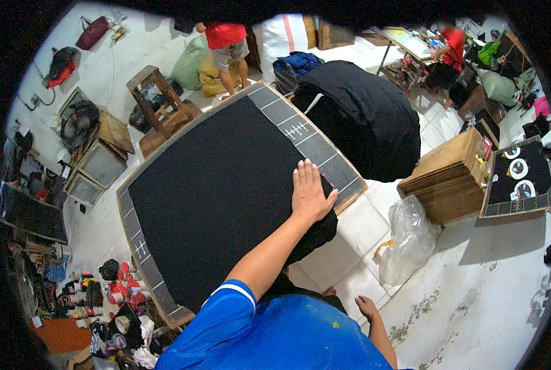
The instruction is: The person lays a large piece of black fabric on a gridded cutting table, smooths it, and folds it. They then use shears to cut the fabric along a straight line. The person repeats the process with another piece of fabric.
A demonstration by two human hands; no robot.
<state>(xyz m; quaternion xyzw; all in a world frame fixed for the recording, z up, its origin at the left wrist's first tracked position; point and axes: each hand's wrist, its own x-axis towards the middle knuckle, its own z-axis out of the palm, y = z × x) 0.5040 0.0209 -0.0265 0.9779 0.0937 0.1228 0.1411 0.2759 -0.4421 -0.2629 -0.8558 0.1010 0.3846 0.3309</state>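
Note:
My left hand (311,192) lies flat, palm down, on a black cloth (220,191), near the right edge of the board beneath it. Its fingers are stretched out and its thumb points to the right. The cloth is spread over a wooden board (332,161) with dark strips and white marks along its border. Part of the fabric hangs over the edge beside my wrist. Away from the board, my right hand (367,307) hangs low at my side, its fingers loosely curled. Nothing shows in it.
A large black cloth-covered heap (361,117) stands beyond the board's right corner. Stacked brown boards (445,179) and a clear plastic bag (406,240) are at the right. A fan (80,123) and wooden frame (155,102) stand left. Two people in red shirts are farther back.

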